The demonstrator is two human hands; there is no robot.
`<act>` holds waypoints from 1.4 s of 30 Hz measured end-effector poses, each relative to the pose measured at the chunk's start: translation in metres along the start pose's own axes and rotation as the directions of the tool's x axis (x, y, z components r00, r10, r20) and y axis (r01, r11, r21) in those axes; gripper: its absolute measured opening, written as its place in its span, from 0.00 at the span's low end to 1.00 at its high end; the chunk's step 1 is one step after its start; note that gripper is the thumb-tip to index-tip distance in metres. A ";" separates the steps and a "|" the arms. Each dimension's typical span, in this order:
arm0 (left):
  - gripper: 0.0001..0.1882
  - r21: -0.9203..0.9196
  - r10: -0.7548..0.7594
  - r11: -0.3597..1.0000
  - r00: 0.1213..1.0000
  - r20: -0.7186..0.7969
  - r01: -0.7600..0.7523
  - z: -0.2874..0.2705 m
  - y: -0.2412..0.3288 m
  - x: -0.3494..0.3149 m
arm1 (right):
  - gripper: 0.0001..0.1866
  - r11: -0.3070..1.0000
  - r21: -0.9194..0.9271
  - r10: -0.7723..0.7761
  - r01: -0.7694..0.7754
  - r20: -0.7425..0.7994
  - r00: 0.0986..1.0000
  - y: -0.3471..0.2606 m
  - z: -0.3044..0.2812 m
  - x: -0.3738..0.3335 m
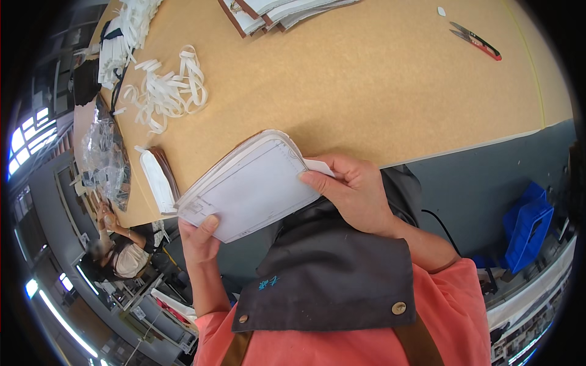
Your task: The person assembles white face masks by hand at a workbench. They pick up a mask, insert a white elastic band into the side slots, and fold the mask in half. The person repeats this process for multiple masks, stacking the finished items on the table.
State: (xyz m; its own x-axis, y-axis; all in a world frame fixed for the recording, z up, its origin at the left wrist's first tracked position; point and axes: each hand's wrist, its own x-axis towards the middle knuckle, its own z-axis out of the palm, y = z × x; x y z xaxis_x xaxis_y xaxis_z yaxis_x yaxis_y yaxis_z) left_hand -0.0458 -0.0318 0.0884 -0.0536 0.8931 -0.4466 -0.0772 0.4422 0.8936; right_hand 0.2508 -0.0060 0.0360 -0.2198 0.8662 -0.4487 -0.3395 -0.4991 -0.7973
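Note:
Between both hands, over the near table edge, I hold a stack of flat panels (253, 186). Its top face is white with thin drawn lines, the far corner is rounded, and brown shows along the edge. My left hand (200, 241) grips the lower left corner, thumb on top and fingers hidden beneath. At the right end my right hand (360, 192) pinches the stack, thumb on the white face. A small white tab (320, 167) sticks out there by the fingers; whether it belongs to the stack I cannot tell.
On the tan table (342, 91) lie white strips (165, 91), a narrow white-and-brown stack (157, 180), more panels (290, 13), thread snips (476, 41) and a clear plastic bag (105, 152). A blue bin (528, 227) stands low right. Another person (125, 259) sits at far left.

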 end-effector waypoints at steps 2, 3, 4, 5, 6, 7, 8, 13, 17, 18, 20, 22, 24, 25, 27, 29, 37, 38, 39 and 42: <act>0.36 -0.012 0.027 1.000 1.000 -0.006 -0.027 0.004 -0.001 0.001 | 0.12 0.979 -0.172 -0.114 0.106 -0.035 0.993 0.004 -0.002 0.001; 0.35 -0.027 0.047 0.999 0.999 -0.020 -0.047 0.011 -0.002 -0.001 | 0.12 0.953 -0.258 -0.173 0.156 -0.046 0.984 0.006 -0.003 0.001; 0.34 -0.039 0.074 0.996 0.997 -0.032 -0.076 0.017 -0.001 0.000 | 0.12 0.931 -0.309 -0.223 0.196 -0.054 0.973 0.006 -0.004 0.002; 0.33 -0.045 0.081 0.996 0.996 -0.036 -0.083 0.021 -0.002 0.000 | 0.12 0.903 -0.360 -0.273 0.234 -0.060 0.960 0.006 -0.005 0.003; 0.32 -0.052 0.088 0.995 0.995 -0.041 -0.090 0.025 -0.003 0.000 | 0.12 0.871 -0.410 -0.322 0.269 -0.065 0.944 0.007 -0.006 0.003; 0.32 -0.058 0.102 0.993 0.994 -0.044 -0.105 0.028 -0.003 0.001 | 0.11 0.813 -0.471 -0.421 0.342 -0.072 0.904 0.007 -0.007 0.005; 0.31 -0.071 0.117 0.990 0.992 -0.044 -0.120 0.032 -0.004 0.001 | 0.11 0.745 -0.530 -0.516 0.405 -0.074 0.853 0.007 -0.007 0.006; 0.30 -0.162 0.129 0.978 0.992 -0.018 -0.130 0.041 -0.009 0.007 | 0.11 0.592 -0.600 -0.698 0.537 -0.049 0.714 0.003 -0.014 0.013; 0.32 -0.204 0.126 0.972 0.992 0.017 -0.120 0.043 -0.008 0.011 | 0.16 0.937 -0.122 -0.343 0.328 -0.135 0.930 -0.012 -0.012 0.009; 0.32 -0.206 0.129 0.971 0.991 0.026 -0.121 0.044 -0.007 0.011 | 0.17 0.971 0.107 -0.202 0.215 -0.120 0.972 -0.014 -0.011 0.009; 0.31 -0.221 0.123 0.969 0.992 0.032 -0.113 0.045 -0.009 0.010 | 0.18 0.977 0.075 -0.194 0.200 -0.079 0.978 -0.019 -0.010 0.006; 0.31 -0.233 0.128 0.966 0.991 0.039 -0.115 0.046 -0.011 0.008 | 0.19 0.979 0.080 -0.184 0.186 -0.036 0.982 -0.025 -0.009 0.002; 0.31 -0.243 0.143 0.962 0.989 0.048 -0.127 0.047 -0.013 0.005 | 0.18 0.978 0.121 -0.174 0.171 0.009 0.985 -0.029 -0.007 -0.003; 0.31 -0.249 0.150 0.959 0.988 0.045 -0.134 0.048 -0.013 0.003 | 0.18 0.977 0.121 -0.179 0.175 0.020 0.984 -0.030 -0.006 -0.005; 0.31 -0.261 0.165 0.954 0.985 0.039 -0.150 0.047 -0.015 -0.001 | 0.18 0.975 0.119 -0.191 0.185 0.039 0.981 -0.032 -0.005 -0.010; 0.31 -0.259 0.169 0.955 0.983 0.068 -0.147 0.044 -0.017 -0.005 | 0.17 0.970 0.120 -0.218 0.211 0.044 0.975 -0.034 -0.004 -0.014; 0.31 -0.295 0.172 0.945 0.981 0.087 -0.140 0.042 -0.022 -0.022 | 0.12 0.968 -0.007 -0.252 0.252 0.009 0.968 -0.032 -0.002 -0.028; 0.31 -0.294 0.174 0.945 0.981 0.089 -0.141 0.041 -0.023 -0.023 | 0.12 0.964 -0.054 -0.262 0.262 -0.002 0.965 -0.032 -0.002 -0.028; 0.31 -0.293 0.176 0.945 0.980 0.091 -0.143 0.040 -0.024 -0.024 | 0.12 0.957 -0.102 -0.273 0.270 -0.012 0.962 -0.032 -0.003 -0.027; 0.30 -0.282 0.174 0.949 0.979 0.104 -0.139 0.040 -0.025 -0.027 | 0.11 0.958 -0.119 -0.263 0.262 0.002 0.965 -0.034 -0.005 -0.029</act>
State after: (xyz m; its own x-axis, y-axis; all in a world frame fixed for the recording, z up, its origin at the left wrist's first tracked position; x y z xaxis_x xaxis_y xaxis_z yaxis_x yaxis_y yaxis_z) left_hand -0.0031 -0.0634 0.0800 0.0378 0.9601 -0.2770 -0.3467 0.2725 0.8975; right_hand 0.2732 -0.0141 0.0740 -0.1241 0.9670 -0.2223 -0.2737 -0.2488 -0.9291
